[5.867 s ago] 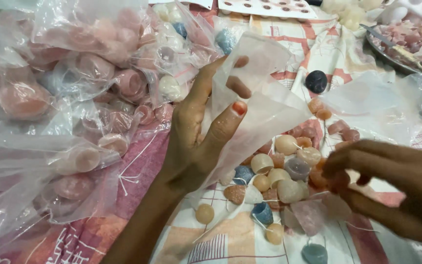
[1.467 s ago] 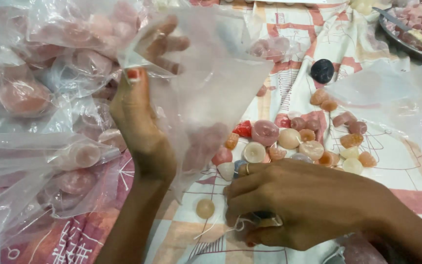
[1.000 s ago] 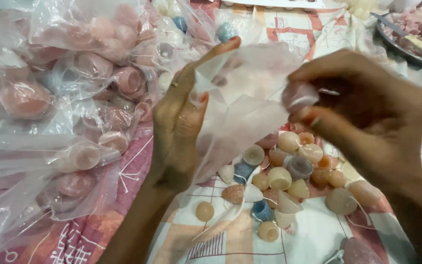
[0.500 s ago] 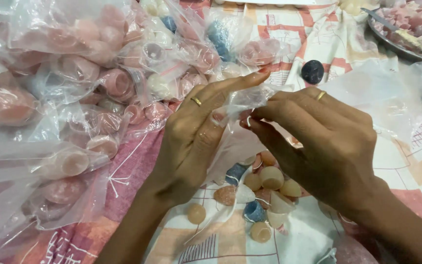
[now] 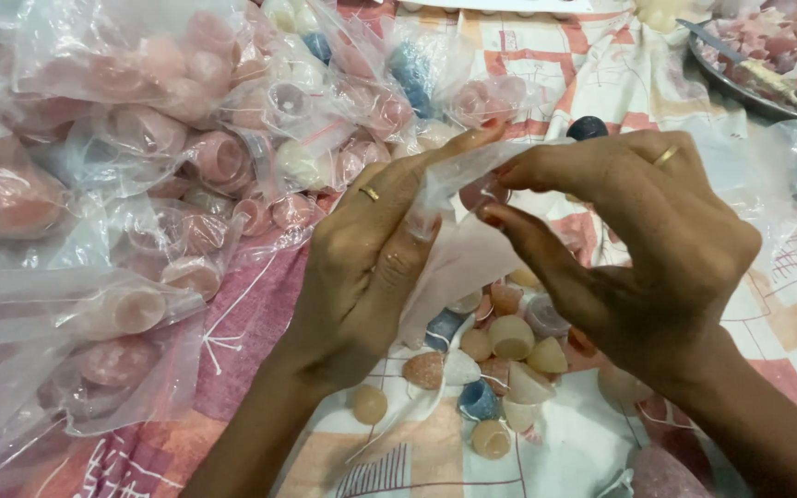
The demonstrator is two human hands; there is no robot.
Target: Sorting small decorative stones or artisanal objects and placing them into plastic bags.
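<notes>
clear filled bags (image 5: pixel 140 138) heaped left | small clear bag (image 5: pixel 458 231) centre

Bagged pink stones (image 5: pixel 168 157) heaped from nine to twelve o'clock blocking the left, loose small stones (image 5: pixel 500 355) crowding six o'clock under both hands, metal tray (image 5: pixel 740 88) at one o'clock, open patterned cloth (image 5: pixel 786 304) at three to four o'clock.

Right hand (image 5: pixel 638 267), down on the loose stones (image 5: pixel 500 360) 1.5 s ago, is now sitting raised at the mouth of the clear bag (image 5: pixel 458 231), fingertips pinching a pinkish stone (image 5: pixel 481 192) through the film. Left hand (image 5: pixel 371 267), earlier spread wide and lifting the bag high, is now closing in, fingers meeting the right hand's. Bag is hanging lower, crumpled between both hands.
</notes>
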